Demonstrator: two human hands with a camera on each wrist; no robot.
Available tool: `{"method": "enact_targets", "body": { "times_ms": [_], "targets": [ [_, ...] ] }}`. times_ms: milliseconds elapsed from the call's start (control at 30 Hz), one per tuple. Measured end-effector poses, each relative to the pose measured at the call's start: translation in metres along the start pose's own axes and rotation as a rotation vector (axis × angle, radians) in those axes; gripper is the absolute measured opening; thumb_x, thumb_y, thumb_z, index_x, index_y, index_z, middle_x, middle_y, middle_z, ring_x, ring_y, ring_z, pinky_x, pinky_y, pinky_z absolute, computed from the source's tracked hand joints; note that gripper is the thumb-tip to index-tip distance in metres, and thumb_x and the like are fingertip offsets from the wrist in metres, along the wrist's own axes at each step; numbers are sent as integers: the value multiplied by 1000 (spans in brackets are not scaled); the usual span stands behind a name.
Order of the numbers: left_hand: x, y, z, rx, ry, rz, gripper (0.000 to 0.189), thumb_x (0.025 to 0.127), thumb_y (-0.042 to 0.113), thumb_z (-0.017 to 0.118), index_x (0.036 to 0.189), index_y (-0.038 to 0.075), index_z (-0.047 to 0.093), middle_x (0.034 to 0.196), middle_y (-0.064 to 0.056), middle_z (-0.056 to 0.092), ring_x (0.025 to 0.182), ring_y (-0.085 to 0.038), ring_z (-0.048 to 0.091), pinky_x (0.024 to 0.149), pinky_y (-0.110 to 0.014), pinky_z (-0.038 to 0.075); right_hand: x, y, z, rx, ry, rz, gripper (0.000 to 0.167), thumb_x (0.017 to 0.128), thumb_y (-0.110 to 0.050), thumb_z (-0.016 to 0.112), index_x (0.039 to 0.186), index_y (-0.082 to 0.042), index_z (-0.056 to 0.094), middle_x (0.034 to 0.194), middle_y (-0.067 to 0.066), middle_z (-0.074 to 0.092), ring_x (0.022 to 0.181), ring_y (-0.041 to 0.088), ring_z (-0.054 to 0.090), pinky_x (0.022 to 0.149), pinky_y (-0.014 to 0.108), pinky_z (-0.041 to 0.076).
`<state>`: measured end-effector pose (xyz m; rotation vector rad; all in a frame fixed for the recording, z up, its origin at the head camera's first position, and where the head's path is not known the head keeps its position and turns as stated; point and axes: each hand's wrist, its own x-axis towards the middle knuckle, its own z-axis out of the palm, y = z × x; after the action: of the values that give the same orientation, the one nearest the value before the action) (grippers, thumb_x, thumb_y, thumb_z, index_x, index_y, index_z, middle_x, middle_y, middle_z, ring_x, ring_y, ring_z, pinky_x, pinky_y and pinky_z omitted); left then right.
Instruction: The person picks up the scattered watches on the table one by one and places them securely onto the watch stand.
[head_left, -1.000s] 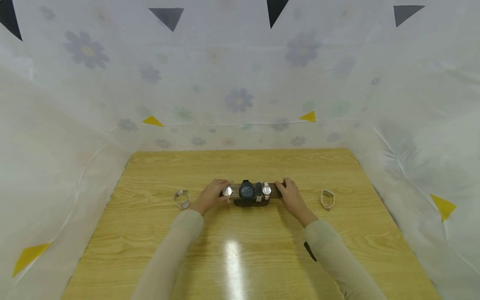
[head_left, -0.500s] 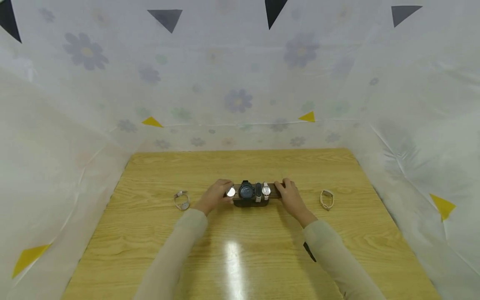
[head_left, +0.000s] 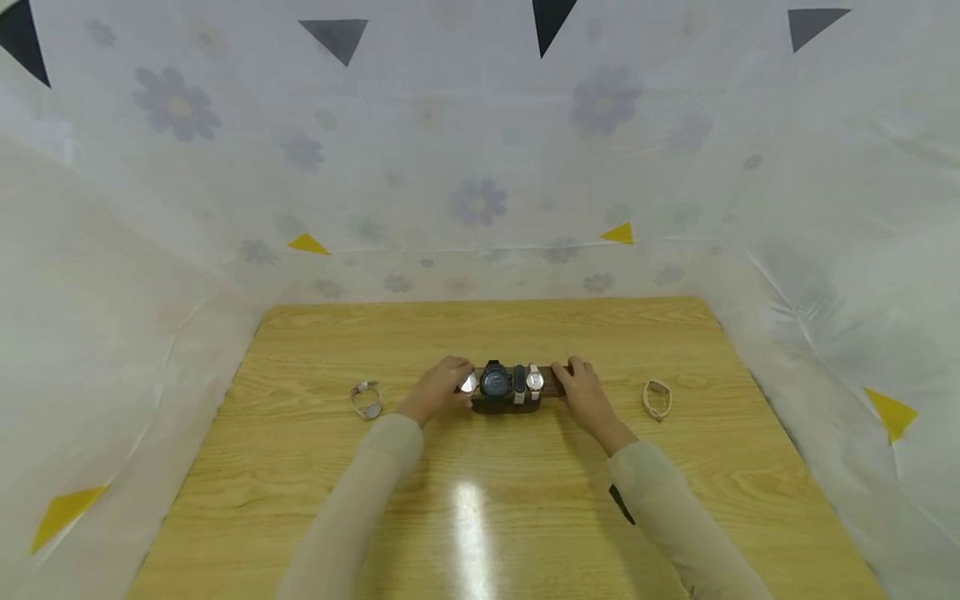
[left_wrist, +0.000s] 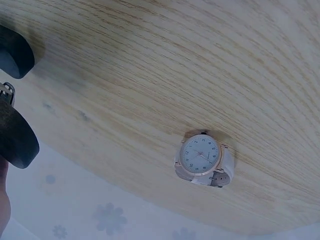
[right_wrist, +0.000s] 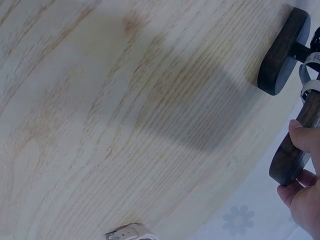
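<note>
A dark wooden watch stand (head_left: 552,382) stands mid-table, its crossbar above an oval base (head_left: 504,407). On the bar sit a large black watch (head_left: 495,382), a slim black-faced band (head_left: 519,383) and a white-strapped watch (head_left: 535,381). At the bar's left part my left hand (head_left: 437,390) holds a silver-faced watch (head_left: 468,383), its fingers partly covering it. My right hand (head_left: 587,400) grips the bar's right end; the right wrist view shows the thumb and fingers around the bar end (right_wrist: 290,155). Only a sliver of the left hand (left_wrist: 3,200) appears in the left wrist view.
Left of the stand, a pale-strapped watch (head_left: 367,401) with a round white dial lies on the wooden table (head_left: 480,467). Another light-strapped watch (head_left: 657,400) lies to the right. White flower-patterned sheeting (head_left: 480,150) encloses the table's back and sides.
My left hand and the silver-faced watch have moved a little to the right along the bar, closer to the black watch. The right hand keeps its grip on the bar's end.
</note>
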<state>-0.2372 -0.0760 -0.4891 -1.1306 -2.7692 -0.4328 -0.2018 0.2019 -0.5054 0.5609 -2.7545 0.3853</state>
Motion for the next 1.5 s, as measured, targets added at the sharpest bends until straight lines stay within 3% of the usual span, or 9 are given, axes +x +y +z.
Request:
{"method": "enact_targets", "body": {
  "times_ms": [167,300,500,633,867,1033,1267,1367,1500],
  "targets": [
    [0,1,-1,23,24,9,53,69,28,78,108,-3,60,110,-15,63,105,-28,58,93,-34,50,2,-1,2,5,11,-8,52,71,4,76,119,2,55,110,26,46,97,44,52,77,51,51],
    [0,4,-2,51,-19,-24,54,71,28,77,111,-3,59,114,-15,61,109,-28,56,94,-34,49,1,-1,1,2,4,0,51,72,4,75,119,1,55,110,26,47,98,43,52,79,50,51],
    [0,9,-5,245,-114,-62,60,76,38,74,121,4,53,123,-10,57,117,-26,50,103,-42,41,-1,0,-2,0,5,7,50,74,2,74,120,1,56,112,27,48,100,44,52,82,50,52],
    [-5,8,-4,336,-82,-60,60,76,44,72,121,11,51,122,-8,56,117,-27,49,103,-49,38,-2,2,-2,3,28,0,48,74,1,74,119,2,56,112,28,49,100,44,53,81,51,51],
    [-20,1,-5,326,12,-119,66,75,45,72,126,9,52,122,-13,56,117,-31,49,103,-52,37,-4,6,-1,21,89,-1,52,71,-1,77,119,1,56,109,27,50,101,46,52,78,56,50],
    [-40,-12,0,337,43,-240,64,75,42,73,124,7,52,125,-15,53,119,-33,47,101,-51,39,-11,2,1,66,150,34,62,66,1,80,121,1,54,117,29,49,107,47,49,86,59,45],
    [-81,-38,10,245,68,-507,63,80,37,70,127,2,48,128,-19,50,118,-35,46,99,-52,40,-31,-13,14,232,379,137,54,68,10,71,118,10,51,114,34,48,105,47,47,89,57,42],
    [-97,-44,13,119,128,-623,54,81,30,70,121,-1,52,120,-22,55,109,-38,52,91,-52,45,-42,-21,20,345,376,270,50,73,9,65,119,13,46,116,33,45,109,45,42,93,55,38],
    [-112,-45,19,1,172,-712,35,82,17,65,110,-2,57,110,-22,61,96,-38,56,81,-52,46,-55,-32,28,589,245,478,52,79,8,54,127,14,36,124,31,39,115,42,37,98,52,34]
  ]
}}
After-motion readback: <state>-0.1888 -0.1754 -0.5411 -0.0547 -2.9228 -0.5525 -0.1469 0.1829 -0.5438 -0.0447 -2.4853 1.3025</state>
